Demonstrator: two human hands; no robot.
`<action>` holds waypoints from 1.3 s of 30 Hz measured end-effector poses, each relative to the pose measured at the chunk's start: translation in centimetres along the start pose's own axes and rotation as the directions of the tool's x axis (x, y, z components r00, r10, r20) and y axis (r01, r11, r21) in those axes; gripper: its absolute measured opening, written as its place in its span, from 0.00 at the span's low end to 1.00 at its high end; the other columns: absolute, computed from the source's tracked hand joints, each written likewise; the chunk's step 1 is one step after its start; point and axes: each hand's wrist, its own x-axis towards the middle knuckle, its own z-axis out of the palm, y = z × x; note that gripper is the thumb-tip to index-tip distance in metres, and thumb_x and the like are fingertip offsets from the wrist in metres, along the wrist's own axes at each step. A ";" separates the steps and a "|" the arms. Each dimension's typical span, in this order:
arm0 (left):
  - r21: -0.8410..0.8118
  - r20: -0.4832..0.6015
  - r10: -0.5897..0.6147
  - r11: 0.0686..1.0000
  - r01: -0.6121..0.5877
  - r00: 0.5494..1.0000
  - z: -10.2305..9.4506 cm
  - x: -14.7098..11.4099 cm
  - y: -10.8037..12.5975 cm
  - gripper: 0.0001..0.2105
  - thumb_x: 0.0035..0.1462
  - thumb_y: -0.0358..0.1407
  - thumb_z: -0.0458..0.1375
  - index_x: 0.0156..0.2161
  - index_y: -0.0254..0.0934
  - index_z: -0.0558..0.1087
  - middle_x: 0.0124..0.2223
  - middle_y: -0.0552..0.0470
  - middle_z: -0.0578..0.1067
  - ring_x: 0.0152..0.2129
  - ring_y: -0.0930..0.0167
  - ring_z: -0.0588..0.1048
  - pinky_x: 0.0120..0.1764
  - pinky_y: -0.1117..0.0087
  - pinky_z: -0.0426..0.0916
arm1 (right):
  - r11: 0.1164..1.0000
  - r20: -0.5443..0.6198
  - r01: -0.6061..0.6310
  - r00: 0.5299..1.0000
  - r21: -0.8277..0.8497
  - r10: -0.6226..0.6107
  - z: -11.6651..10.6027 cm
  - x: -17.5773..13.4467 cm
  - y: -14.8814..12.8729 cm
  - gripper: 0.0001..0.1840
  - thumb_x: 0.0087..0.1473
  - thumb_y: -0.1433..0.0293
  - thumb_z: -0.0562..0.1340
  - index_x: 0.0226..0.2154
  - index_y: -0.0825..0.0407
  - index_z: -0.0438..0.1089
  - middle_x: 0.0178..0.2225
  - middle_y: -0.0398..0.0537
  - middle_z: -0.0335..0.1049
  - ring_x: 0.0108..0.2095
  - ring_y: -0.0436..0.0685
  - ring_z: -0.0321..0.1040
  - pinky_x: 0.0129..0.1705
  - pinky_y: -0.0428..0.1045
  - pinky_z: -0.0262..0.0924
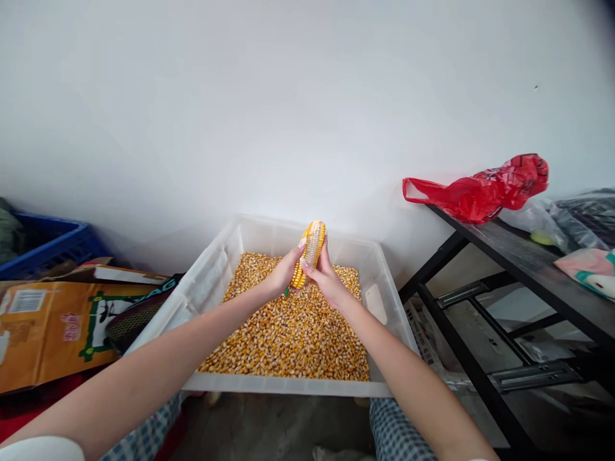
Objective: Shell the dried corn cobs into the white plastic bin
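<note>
An ear of corn (313, 246) is held upright, leaning a little to the right, between both hands above a clear plastic bin. Part of the cob is stripped to a pale band, with yellow kernels still along its sides. My left hand (283, 272) is closed around its lower left side. On the right side, my right hand (329, 282) grips it with the thumb laid across the front. A small green thing (287, 291) shows under the left hand; I cannot make out what it is. Loose corn kernels (288, 339) cover the floor of the bin (283, 385).
At left are a blue crate (62, 246), an orange cardboard box (43, 333) and a dark mesh bag (139, 320). On the right, a black-framed table (533, 256) carries a red plastic bag (480, 192). A white wall (288, 115) rises behind the bin.
</note>
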 end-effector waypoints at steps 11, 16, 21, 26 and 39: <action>-0.011 -0.025 -0.058 0.998 0.058 0.998 -0.3 0.1 -0.4 0.27 0.50 0.58 0.43 0.35 0.35 0.69 0.17 0.54 0.66 0.10 0.75 0.64 0.11 0.77 0.52 | 0.999 0.021 -0.032 0.999 -0.022 0.033 0.4 -0.1 0.0 0.58 0.43 0.63 0.65 0.57 0.32 0.16 0.55 0.45 0.54 0.34 0.53 0.66 0.22 0.47 0.66; -0.055 -0.021 -0.030 0.998 0.028 0.999 -0.4 0.2 -0.1 0.29 0.50 0.59 0.42 0.35 0.33 0.68 0.17 0.53 0.66 0.10 0.75 0.64 0.11 0.77 0.54 | 1.000 0.052 -0.011 0.999 0.004 0.011 0.2 -0.2 -0.5 0.51 0.46 0.62 0.62 0.58 0.30 0.24 0.56 0.42 0.52 0.32 0.50 0.66 0.24 0.48 0.68; -0.075 -0.062 -0.061 0.996 0.056 0.996 -0.2 -0.1 0.1 0.26 0.50 0.58 0.44 0.33 0.34 0.67 0.17 0.56 0.65 0.09 0.76 0.62 0.10 0.77 0.54 | 1.000 0.057 -0.002 0.998 -0.010 0.003 0.5 -0.4 -0.3 0.55 0.43 0.65 0.65 0.59 0.33 0.24 0.50 0.45 0.60 0.30 0.50 0.65 0.24 0.46 0.66; -0.080 -0.009 -0.051 0.996 0.050 0.999 -0.1 -0.2 0.4 0.29 0.51 0.59 0.41 0.33 0.33 0.68 0.16 0.53 0.65 0.09 0.75 0.63 0.10 0.76 0.53 | 0.999 0.088 -0.014 0.996 -0.031 0.017 0.2 -0.3 -0.7 0.53 0.45 0.64 0.64 0.59 0.35 0.25 0.46 0.45 0.64 0.28 0.49 0.66 0.27 0.49 0.68; -0.106 -0.023 -0.153 0.983 0.149 0.988 -0.7 0.3 0.1 0.29 0.49 0.61 0.41 0.23 0.35 0.66 0.12 0.53 0.62 0.05 0.75 0.60 0.08 0.75 0.48 | 0.996 0.174 -0.082 0.981 -0.043 0.089 -0.4 -0.1 -0.2 0.56 0.45 0.65 0.64 0.59 0.37 0.20 0.49 0.46 0.62 0.29 0.49 0.66 0.33 0.49 0.68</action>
